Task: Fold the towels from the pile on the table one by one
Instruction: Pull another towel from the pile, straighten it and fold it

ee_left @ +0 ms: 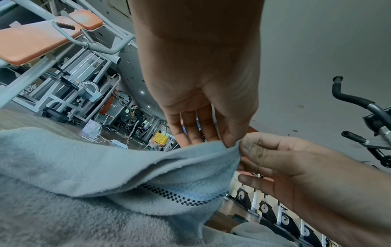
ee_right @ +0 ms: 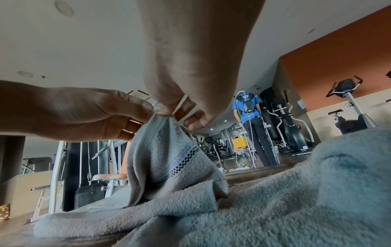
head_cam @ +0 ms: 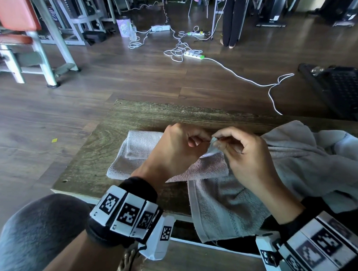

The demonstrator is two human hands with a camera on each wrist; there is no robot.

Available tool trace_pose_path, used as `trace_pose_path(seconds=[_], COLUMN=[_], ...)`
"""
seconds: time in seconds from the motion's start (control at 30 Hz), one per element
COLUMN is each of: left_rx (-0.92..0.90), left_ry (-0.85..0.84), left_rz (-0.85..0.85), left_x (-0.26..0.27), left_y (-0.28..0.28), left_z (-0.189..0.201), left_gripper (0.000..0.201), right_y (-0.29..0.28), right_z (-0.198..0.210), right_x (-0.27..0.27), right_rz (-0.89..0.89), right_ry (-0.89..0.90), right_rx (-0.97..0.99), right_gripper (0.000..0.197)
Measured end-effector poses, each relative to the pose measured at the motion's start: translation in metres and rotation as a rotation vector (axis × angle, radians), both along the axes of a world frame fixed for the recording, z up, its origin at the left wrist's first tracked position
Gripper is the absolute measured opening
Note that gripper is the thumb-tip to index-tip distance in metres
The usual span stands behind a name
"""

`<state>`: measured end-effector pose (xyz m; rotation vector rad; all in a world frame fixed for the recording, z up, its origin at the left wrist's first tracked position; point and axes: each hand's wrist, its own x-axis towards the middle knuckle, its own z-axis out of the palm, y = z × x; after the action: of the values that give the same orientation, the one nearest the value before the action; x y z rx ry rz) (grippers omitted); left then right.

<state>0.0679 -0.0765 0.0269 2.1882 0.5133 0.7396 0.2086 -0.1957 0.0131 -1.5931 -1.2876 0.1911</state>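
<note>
A grey-blue towel (head_cam: pixel 223 206) with a dark checkered band (ee_left: pixel 182 198) lies at the table's near edge and hangs over it. One corner (head_cam: pixel 213 145) is raised above the table. My left hand (head_cam: pixel 203 141) and right hand (head_cam: pixel 219 139) meet there, and each pinches that corner between thumb and fingers. The left wrist view shows my left hand (ee_left: pixel 222 140) on the hem, with my right hand (ee_left: pixel 243 150) beside it. The right wrist view shows my right hand (ee_right: pixel 169 115) holding the corner of the towel (ee_right: pixel 169 158) up. A folded white towel (head_cam: pixel 134 149) lies left of my hands.
A pinkish towel (head_cam: pixel 205 169) lies under my hands. The heap of unfolded towels (head_cam: pixel 308 157) fills the table's right side. The wooden table (head_cam: pixel 153 114) has bare wood at its far edge. On the floor beyond are white cables and a power strip (head_cam: pixel 193 54); a person's legs (head_cam: pixel 229 18) stand there.
</note>
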Motion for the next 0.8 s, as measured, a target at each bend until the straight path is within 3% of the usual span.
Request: trace_pose_path(seconds=[0.4, 0.67, 0.8], left_rx=[0.061, 0.246, 0.271], left_ry=[-0.086, 0.045, 0.198], left_rz=[-0.034, 0.075, 0.201], left_x=[0.002, -0.012, -0.033], left_y=[-0.008, 0.008, 0.018], left_z=[0.009, -0.001, -0.009], left_gripper=[0.011, 0.009, 0.023], right_y=[0.0, -0.004, -0.006], right_z=[0.004, 0.01, 0.015], right_x=[0.0, -0.006, -0.004], right_rz=[-0.111, -0.08, -0.079], right_ry=[-0.145, -0.102, -0.103], right_rx=[0.03, 0.072, 0.11], right_gripper=[0.005, 0.003, 0.003])
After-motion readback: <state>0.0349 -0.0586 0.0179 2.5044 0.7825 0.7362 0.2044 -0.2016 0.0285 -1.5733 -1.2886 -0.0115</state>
